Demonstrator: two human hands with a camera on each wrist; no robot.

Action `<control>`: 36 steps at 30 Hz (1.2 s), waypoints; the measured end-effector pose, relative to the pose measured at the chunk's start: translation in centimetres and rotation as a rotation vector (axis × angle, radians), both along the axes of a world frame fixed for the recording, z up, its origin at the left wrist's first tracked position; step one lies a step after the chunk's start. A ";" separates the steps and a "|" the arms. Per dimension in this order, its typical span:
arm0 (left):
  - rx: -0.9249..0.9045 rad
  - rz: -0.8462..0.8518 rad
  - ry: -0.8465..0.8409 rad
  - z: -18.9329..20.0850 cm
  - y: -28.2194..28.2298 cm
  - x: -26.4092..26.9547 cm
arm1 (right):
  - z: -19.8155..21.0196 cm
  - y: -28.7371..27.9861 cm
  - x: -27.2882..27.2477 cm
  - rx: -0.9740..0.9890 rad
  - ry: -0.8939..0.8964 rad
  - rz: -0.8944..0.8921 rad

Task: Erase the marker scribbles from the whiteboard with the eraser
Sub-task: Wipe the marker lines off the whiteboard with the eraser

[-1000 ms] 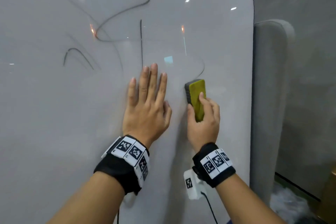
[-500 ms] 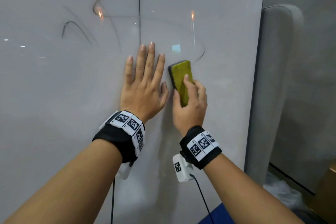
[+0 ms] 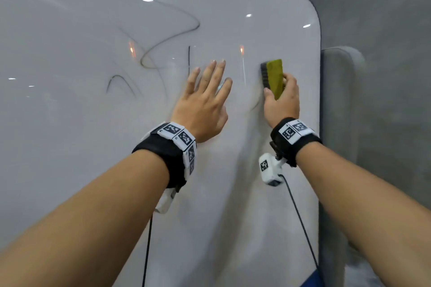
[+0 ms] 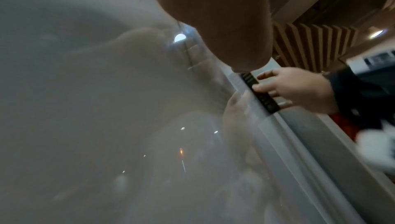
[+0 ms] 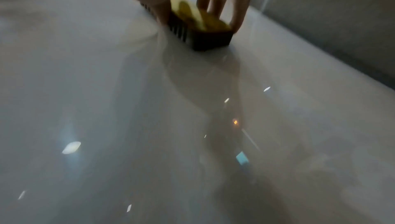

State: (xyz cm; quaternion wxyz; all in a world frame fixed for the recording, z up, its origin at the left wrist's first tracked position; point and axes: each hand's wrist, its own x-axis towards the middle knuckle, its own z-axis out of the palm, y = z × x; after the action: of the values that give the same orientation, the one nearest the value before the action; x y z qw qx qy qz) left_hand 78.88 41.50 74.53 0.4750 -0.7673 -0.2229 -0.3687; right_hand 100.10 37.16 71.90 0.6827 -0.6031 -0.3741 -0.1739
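Gripping the eraser [image 3: 274, 79] by its stiff yellow back, your right hand [image 3: 282, 100] presses soft felt onto the whiteboard [image 3: 70, 170]; your left hand [image 3: 203, 102] lies flat, fingers straight.

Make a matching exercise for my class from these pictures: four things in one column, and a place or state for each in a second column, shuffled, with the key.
Column 1
1. left hand
2. right hand
3. eraser
4. marker scribbles

Column 2
A. yellow-backed, dark pad against the whiteboard
B. fingers straight, flat on the board
C. dark lines up and left of the hands
D. grips the eraser near the board's right edge

Pairs: 1-B, 2-D, 3-A, 4-C
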 end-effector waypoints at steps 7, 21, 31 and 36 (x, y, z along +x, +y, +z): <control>-0.028 0.018 -0.024 -0.6 1.0 0.3 | -1.9 1.2 -5.6 -0.086 0.090 -0.083; -0.021 0.050 -0.013 -2.7 2.1 1.9 | -1.7 0.8 -5.5 -0.033 0.044 -0.047; -0.044 0.093 -0.028 -2.6 1.6 1.9 | -1.0 0.5 -4.5 -0.050 0.014 -0.007; -0.054 0.087 -0.015 -2.5 1.1 1.8 | -4.6 0.0 -6.6 -0.044 -0.020 -0.001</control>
State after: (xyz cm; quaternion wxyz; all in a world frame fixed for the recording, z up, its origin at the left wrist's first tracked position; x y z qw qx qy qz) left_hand 80.66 42.64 72.00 0.4679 -0.7666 -0.2698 -0.3473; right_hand 93.48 37.18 67.29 0.6656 -0.6163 -0.3842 -0.1719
